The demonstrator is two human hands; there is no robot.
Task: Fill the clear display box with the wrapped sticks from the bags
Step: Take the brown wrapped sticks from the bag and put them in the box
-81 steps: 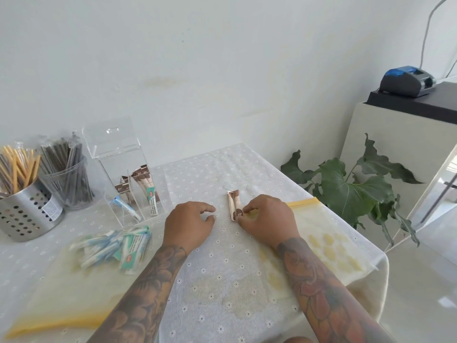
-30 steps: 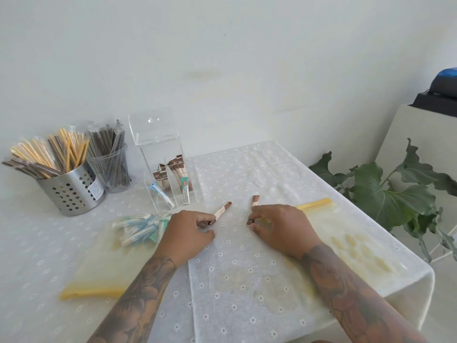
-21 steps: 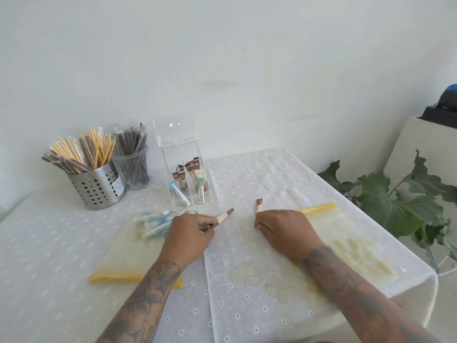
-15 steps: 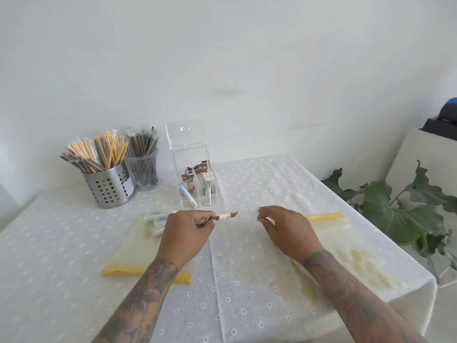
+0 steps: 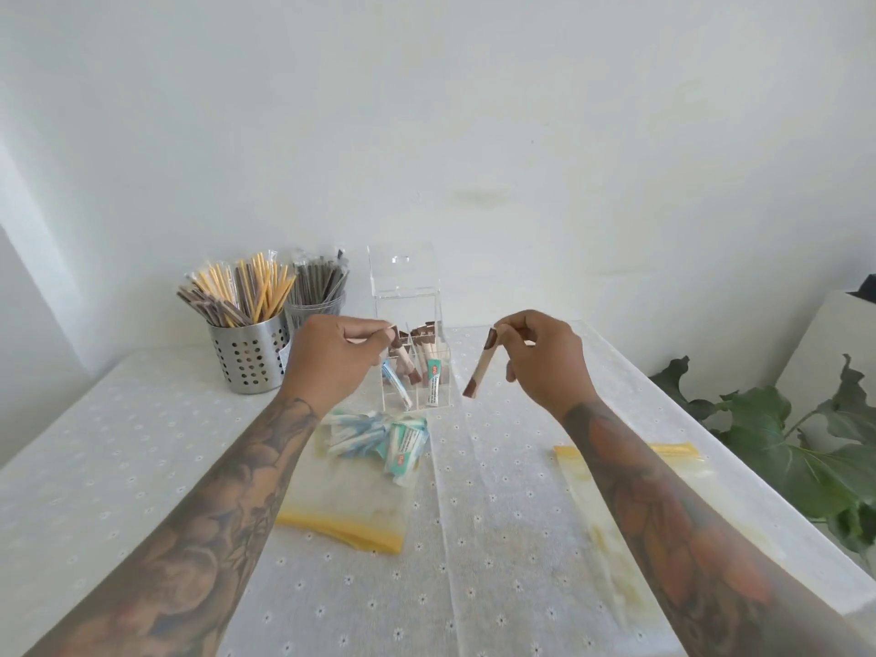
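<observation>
The clear display box (image 5: 404, 296) stands at the back of the table with its lid up; brown and teal wrapped sticks lean in its compartments. My left hand (image 5: 332, 360) is raised in front of the box's left side, pinching a brown-tipped stick (image 5: 405, 357) that hangs down over the box. My right hand (image 5: 540, 358) hovers right of the box, pinching another brown-tipped stick (image 5: 481, 370) by its top end. A zip bag (image 5: 351, 495) with blue and teal sticks (image 5: 379, 436) lies below the box. A second zip bag (image 5: 592, 495) lies under my right forearm.
A perforated metal cup (image 5: 246, 355) and a clear cup (image 5: 315, 301), both full of wrapped straws, stand left of the box. A leafy plant (image 5: 796, 438) sits past the table's right edge (image 5: 701, 419). The wall is close behind the box.
Both hands have lifted off the table, each with a brown stick, and moved up to the display box. The view has shifted left.
</observation>
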